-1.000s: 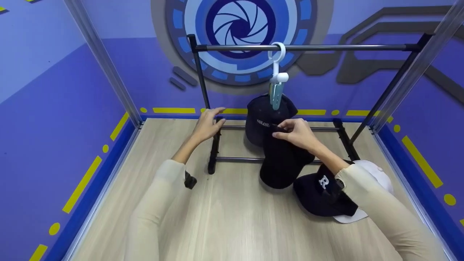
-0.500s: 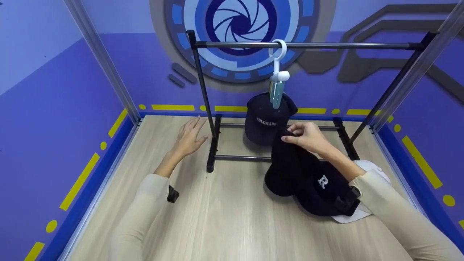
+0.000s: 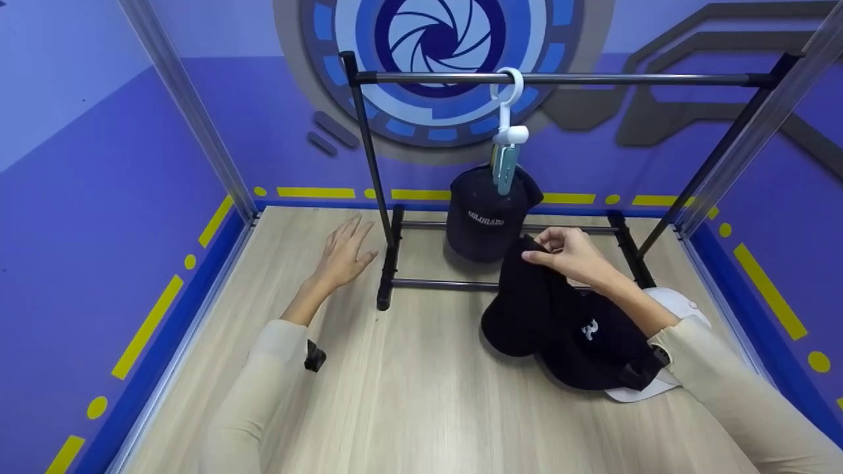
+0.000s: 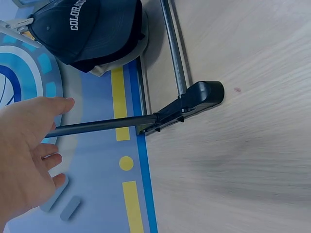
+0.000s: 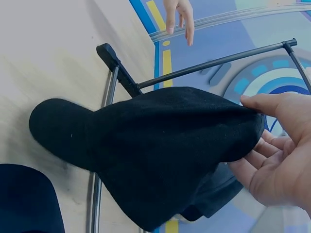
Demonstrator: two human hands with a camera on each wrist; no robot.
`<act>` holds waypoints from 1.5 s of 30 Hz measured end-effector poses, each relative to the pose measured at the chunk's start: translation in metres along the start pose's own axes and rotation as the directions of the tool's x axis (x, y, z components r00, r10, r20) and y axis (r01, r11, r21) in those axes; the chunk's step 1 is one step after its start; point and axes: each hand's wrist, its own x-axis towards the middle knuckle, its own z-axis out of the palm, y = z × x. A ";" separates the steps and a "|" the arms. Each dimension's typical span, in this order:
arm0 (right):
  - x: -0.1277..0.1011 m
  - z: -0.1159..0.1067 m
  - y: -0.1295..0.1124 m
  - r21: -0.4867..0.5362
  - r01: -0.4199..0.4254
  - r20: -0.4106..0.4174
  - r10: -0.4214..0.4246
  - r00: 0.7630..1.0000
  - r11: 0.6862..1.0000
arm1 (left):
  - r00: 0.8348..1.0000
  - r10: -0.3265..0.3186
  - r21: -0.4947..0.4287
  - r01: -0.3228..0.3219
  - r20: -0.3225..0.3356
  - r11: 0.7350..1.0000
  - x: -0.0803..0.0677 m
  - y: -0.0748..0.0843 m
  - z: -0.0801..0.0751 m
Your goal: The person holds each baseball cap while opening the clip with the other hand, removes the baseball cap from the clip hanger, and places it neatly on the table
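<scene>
Black cap (image 3: 520,309) pinched in right hand's (image 3: 571,255) grip, left hand (image 3: 342,253) spread flat

A plain black cap (image 3: 523,306) is hanging from the right hand (image 3: 574,255), which is pinching its back edge between thumb and fingers; its brim is pointing down toward the wooden floor, and its crown is sitting just in front of the rack's lower bar, overlapping the dark cap beside it. In the right wrist view its soft black fabric is bulging outward

"COLORADO" on hanging cap (image 4: 82,26), "R" on lying cap (image 3: 591,328)
</scene>
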 end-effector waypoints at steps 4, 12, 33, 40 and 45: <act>-0.002 0.001 0.003 -0.016 0.006 0.022 -0.005 1.000 1.000 | 1.000 -0.004 0.007 0.004 -0.001 1.000 -0.001 -0.003 0.000; -0.008 -0.001 0.013 0.108 -0.063 0.123 0.050 0.991 0.992 | 1.000 -0.017 -0.004 0.017 0.000 1.000 -0.004 -0.005 0.000; -0.038 -0.006 0.069 0.248 -0.276 0.285 0.202 0.937 0.929 | 0.986 -0.147 0.058 0.143 0.074 0.988 -0.024 -0.013 0.014; -0.049 -0.016 0.094 0.179 -0.288 0.277 0.233 0.932 0.941 | 0.977 -0.178 0.067 0.171 0.118 0.983 -0.026 -0.011 0.022; -0.056 -0.022 0.109 0.124 -0.300 0.275 0.258 0.926 0.946 | 0.975 -0.174 0.081 0.164 0.140 0.983 -0.026 -0.012 0.025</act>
